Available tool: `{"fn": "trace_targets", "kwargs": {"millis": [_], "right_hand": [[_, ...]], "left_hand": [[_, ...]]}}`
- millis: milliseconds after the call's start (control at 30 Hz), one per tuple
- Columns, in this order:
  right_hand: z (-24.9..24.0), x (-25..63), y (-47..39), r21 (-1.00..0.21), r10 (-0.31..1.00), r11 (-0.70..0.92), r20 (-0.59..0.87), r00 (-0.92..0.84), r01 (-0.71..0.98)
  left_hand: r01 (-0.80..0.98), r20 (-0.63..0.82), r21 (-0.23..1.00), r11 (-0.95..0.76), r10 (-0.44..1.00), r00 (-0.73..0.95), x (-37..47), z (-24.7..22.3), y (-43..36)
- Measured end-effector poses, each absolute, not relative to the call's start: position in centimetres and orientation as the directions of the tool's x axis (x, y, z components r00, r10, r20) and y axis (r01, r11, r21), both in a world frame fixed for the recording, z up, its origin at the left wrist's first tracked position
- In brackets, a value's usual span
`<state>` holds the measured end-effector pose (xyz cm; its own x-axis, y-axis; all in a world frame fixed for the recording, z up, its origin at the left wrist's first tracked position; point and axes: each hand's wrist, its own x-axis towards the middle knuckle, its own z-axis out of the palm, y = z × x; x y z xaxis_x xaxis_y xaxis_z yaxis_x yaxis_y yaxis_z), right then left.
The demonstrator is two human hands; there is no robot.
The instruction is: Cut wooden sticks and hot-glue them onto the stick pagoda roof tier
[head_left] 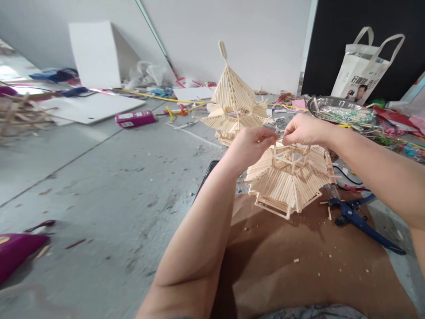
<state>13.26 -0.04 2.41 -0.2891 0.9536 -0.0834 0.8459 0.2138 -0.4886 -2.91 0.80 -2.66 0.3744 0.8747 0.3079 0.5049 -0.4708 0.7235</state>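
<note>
A many-sided roof model of thin wooden sticks [280, 184] rests on brown paper [282, 252], with a small open stick frame on its top. At the back left of that frame, my left hand [254, 144] has its fingers pinched together. Close beside it, my right hand [303, 129] is also closed, fingertips pointing down over the frame's back edge. What either pinch holds is too small to make out. Behind my left hand stands a second stick model with a pointed roof [230, 91].
Blue cutters [361, 221] lie right of the model. A metal bowl [345, 114] of wrapped sticks and a white bag [360, 73] are at the back right. Magenta tools [135, 118] lie on the grey floor [99, 190], beside a white board [99, 106] and scraps.
</note>
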Motion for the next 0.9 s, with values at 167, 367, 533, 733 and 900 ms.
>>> {"fn": "trace_targets", "kwargs": {"millis": [167, 367, 533, 733, 900], "right_hand": [[2.32, 13.31, 0.0, -0.495, 0.95, 0.229, -0.076, -0.304, 0.838], [2.24, 13.34, 0.14, -0.474, 0.95, 0.234, -0.073, -0.303, 0.849], [2.33, 13.34, 0.16, -0.456, 0.945, 0.259, -0.063, -0.321, 0.851], [2.57, 13.32, 0.2, -0.411, 0.94, 0.28, -0.064, -0.334, 0.868], [2.42, 13.44, 0.24, -0.427, 0.943, 0.266, -0.07, -0.324, 0.864]], "left_hand": [[0.522, 0.301, 0.715, -0.466, 0.878, 0.372, -2.83, -2.6, 0.76], [0.527, 0.315, 0.704, -0.476, 0.875, 0.368, -2.88, -2.56, 0.59], [0.536, 0.316, 0.692, -0.483, 0.871, 0.377, -2.84, -2.42, 0.47], [0.518, 0.354, 0.671, -0.53, 0.843, 0.404, -2.78, -2.63, 0.71], [0.502, 0.377, 0.662, -0.557, 0.826, 0.419, -2.75, -2.76, 0.73]]}}
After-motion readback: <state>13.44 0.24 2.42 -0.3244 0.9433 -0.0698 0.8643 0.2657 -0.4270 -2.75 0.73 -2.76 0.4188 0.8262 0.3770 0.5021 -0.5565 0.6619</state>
